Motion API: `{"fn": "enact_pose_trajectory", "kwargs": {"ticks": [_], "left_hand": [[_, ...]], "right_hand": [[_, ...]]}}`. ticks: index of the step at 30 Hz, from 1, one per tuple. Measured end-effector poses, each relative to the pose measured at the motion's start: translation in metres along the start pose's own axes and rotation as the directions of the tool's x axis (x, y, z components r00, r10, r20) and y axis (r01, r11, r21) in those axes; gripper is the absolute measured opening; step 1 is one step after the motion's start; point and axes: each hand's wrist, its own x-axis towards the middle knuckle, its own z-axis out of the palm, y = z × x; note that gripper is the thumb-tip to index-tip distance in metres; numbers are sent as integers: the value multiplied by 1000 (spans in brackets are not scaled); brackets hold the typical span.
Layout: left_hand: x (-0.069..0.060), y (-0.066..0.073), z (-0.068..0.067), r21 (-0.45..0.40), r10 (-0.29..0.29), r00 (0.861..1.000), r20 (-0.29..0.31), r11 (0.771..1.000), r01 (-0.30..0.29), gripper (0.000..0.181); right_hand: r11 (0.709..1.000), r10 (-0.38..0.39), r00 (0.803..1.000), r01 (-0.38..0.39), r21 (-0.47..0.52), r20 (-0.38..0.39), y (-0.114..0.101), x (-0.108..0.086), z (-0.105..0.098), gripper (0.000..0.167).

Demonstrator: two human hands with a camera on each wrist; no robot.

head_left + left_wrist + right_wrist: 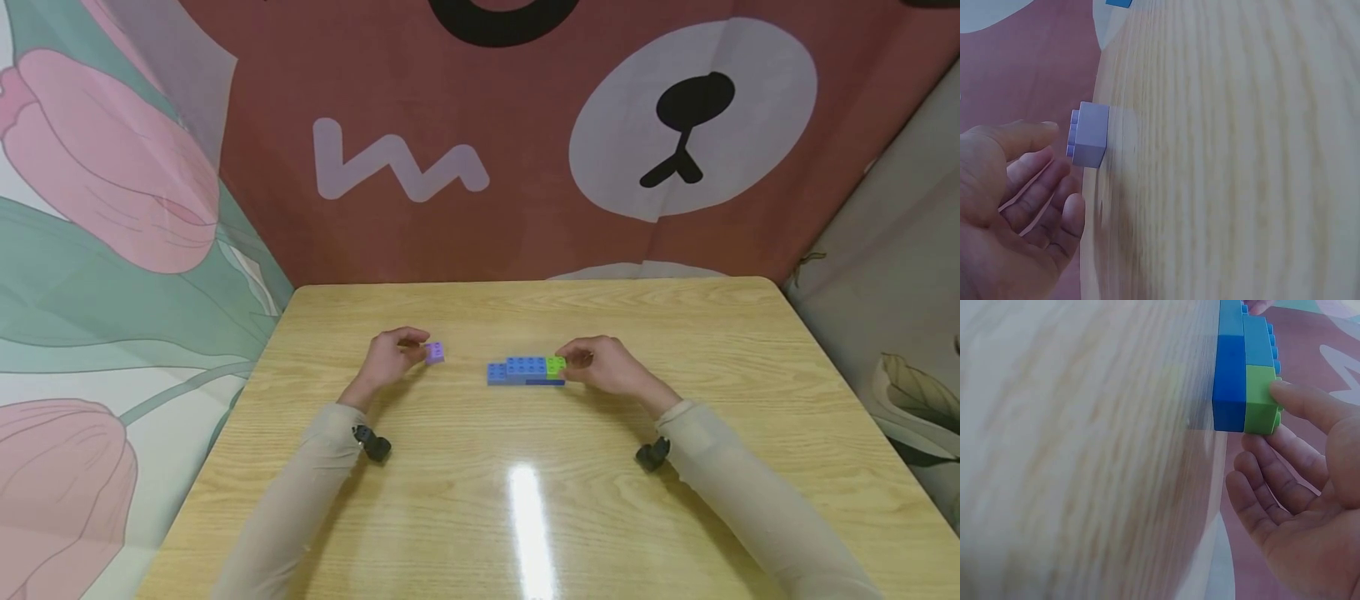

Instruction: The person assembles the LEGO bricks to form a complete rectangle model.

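Four toy building bricks stand together in a two-layer stack near the middle of a wood-grain counter (450, 500). A lighter lower blue brick (497, 375) and a dark blue brick (545, 382) lie end to end as the base. On top, an upper blue brick (526, 367) spans the join between them, with a lime green brick (554, 364) beside it at the right end, above the dark blue one. Studs at the base's left end are uncovered.

The right hand (609, 367) has a narrow grip on the lime green brick, thumb on one side and a finger on the other. That brick looks flush with its neighbours, though whether it is pressed fully down cannot be told.

A small purple brick (436, 353) sits alone on the counter, studs up, to the left of the stack and well apart from it. The left hand (393, 355) is just beside it, its grip loosely parted and holding nothing; the left wrist view shows a slight gap.

Judging by this layout, most of the joining is done; the purple brick alone is unattached.
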Motion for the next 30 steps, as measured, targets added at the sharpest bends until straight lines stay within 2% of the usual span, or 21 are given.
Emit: {"fn": "enact_pose_trajectory", "kwargs": {"ticks": [14,22,30], "left_hand": [[1,-1,1,55,-27,997,73,998,23,35],[2,0,5,81,-75,995,72,994,69,34],[1,0,5,88,-68,995,71,994,62,34]], "right_hand": [[1000,22,1000,-22,16,8,-3,-1,-2,31],[1000,14,1000,-14,8,7,-3,-1,-1,31],[1000,14,1000,-14,6,4,-2,0,-1,31]]}}
